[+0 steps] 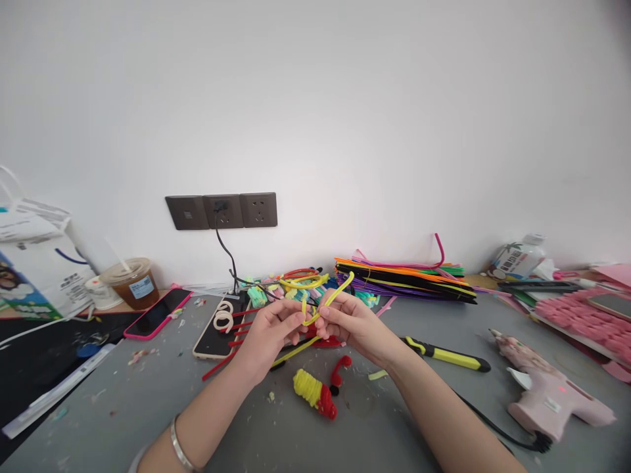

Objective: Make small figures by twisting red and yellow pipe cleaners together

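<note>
Between my two hands a yellow pipe cleaner (340,289) is bent into a loop, one end sticking up to the right. My left hand (279,325) pinches its left side with thumb and fingers. My right hand (352,322) grips the other side close by, fingertips almost meeting the left ones. Below them on the table lies a coiled yellow and red pipe-cleaner piece (314,393). Beside it is a small bent red piece (339,374) with a black end. Red pipe cleaners (219,366) stick out left of my left hand.
A bundle of coloured pipe cleaners (404,279) lies by the wall. To the right are a yellow utility knife (453,357) and a pink glue gun (547,387) with a cord. On the left stand a drink cup (135,286), a pink-cased phone (158,314) and another phone (210,338).
</note>
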Tool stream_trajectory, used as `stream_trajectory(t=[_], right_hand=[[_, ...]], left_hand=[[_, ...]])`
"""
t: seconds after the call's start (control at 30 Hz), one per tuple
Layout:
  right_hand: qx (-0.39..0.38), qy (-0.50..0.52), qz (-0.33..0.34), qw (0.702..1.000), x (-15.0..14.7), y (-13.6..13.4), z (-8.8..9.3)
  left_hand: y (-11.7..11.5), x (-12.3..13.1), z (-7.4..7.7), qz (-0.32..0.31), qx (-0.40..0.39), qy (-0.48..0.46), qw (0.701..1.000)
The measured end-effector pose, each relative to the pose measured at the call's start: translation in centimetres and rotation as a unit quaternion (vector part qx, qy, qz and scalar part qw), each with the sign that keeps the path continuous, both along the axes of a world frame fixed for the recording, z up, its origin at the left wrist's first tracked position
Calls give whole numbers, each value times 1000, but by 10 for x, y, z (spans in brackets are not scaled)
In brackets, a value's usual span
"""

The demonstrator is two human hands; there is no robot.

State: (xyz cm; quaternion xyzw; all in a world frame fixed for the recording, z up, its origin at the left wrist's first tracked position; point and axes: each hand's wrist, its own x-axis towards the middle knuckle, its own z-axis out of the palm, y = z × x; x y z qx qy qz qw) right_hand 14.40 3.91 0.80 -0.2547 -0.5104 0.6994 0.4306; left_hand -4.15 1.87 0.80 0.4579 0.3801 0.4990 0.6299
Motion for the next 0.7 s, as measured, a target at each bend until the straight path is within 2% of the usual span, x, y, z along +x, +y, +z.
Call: stream_trajectory(t=[0.17, 0.5, 0.7], right_hand=[[-7, -22, 4, 1000, -2, -2, 0], [22, -72, 1, 997, -1, -1, -2], [25, -64, -20, 997, -2, 0, 1]], left_hand=[[0, 0, 2, 7, -8, 19, 1000], [-2, 0, 3, -19, 55, 100, 993], [-2, 0, 1, 12, 35, 69, 997]])
